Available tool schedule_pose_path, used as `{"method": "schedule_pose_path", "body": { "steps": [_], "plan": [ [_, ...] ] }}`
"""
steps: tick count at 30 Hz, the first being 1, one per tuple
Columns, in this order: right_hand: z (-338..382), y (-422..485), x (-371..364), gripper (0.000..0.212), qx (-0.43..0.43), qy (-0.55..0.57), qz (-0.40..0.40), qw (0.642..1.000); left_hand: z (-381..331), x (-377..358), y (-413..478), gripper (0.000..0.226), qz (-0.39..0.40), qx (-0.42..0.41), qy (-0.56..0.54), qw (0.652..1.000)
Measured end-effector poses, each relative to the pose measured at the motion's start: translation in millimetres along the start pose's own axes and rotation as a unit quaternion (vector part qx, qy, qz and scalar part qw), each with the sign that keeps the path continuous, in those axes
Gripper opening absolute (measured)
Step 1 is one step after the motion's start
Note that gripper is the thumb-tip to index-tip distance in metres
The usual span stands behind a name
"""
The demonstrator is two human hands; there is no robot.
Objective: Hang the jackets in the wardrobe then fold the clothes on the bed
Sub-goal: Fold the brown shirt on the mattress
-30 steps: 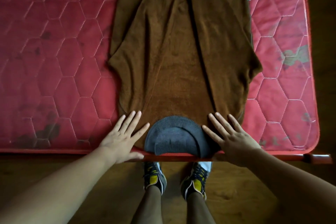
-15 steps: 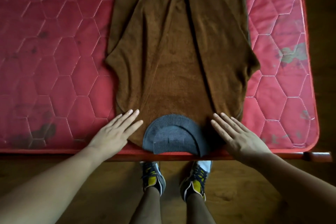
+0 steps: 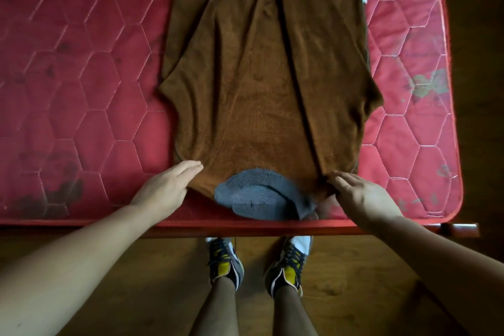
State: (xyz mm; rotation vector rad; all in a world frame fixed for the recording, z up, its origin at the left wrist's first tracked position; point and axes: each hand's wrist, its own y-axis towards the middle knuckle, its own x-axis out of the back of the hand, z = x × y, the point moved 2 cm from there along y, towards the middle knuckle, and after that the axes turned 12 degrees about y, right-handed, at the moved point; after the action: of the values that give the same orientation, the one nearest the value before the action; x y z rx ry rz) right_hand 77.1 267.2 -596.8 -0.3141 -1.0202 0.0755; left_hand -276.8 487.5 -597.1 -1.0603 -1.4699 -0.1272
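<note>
Red mattress (image 3: 81, 90) shows wide both sides of brown sweater (image 3: 267, 84); L hand (image 3: 163, 191) straight-fingered, touching shoulder edge; R hand (image 3: 362, 195) on other shoulder, grip unclear; shoes (image 3: 226, 262) by near edge.

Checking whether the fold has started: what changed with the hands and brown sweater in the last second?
Both hands slid outward from the grey collar to the shoulder corners of the sweater. The left hand, fingers together, touches the near-left edge; the right hand curls its fingers onto the near-right corner, grip unclear. The sweater stayed flat on the red mattress.
</note>
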Motion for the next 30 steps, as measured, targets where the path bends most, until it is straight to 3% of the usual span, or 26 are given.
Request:
{"method": "schedule_pose_path", "body": {
  "steps": [4, 7, 10, 13, 18, 25, 30],
  "plan": [
    [1.9, 20.1, 34.7, 0.006, -0.123, 0.064, -0.048, 0.989, 9.8, 35.3, 19.1, 0.039, -0.053, 0.06, -0.089, 0.993],
    [5.2, 36.5, 60.7, 0.007, -0.178, 0.098, -0.078, 0.976, 12.4, 64.2, 36.8, 0.019, -0.089, 0.115, -0.146, 0.978],
    [4.2, 56.4, 82.2, 0.015, -0.209, 0.107, -0.091, 0.968, 11.4, 90.5, 54.3, 0.018, -0.086, 0.152, -0.2, 0.964],
    [-3.2, 81.2, 98.2, 0.007, -0.224, 0.128, -0.116, 0.959, 11.2, 112.9, 74.8, 0.015, -0.118, 0.161, -0.247, 0.948],
    [-38.2, 138.8, 122.6, 0.013, -0.246, 0.199, -0.166, 0.934, 21.7, 134.7, 115.3, 0.026, -0.155, 0.181, -0.295, 0.925],
    [-79.8, 214.8, 159.9, 0.019, -0.217, 0.252, -0.167, 0.928, 29.5, 162.3, 183.8, 0.02, -0.203, 0.217, -0.287, 0.91],
    [-100.2, 274.5, 193.0, 0.018, -0.193, 0.232, -0.201, 0.932, 42.9, 199.5, 253.8, 0.02, -0.24, 0.184, -0.301, 0.904]
  ]
}}
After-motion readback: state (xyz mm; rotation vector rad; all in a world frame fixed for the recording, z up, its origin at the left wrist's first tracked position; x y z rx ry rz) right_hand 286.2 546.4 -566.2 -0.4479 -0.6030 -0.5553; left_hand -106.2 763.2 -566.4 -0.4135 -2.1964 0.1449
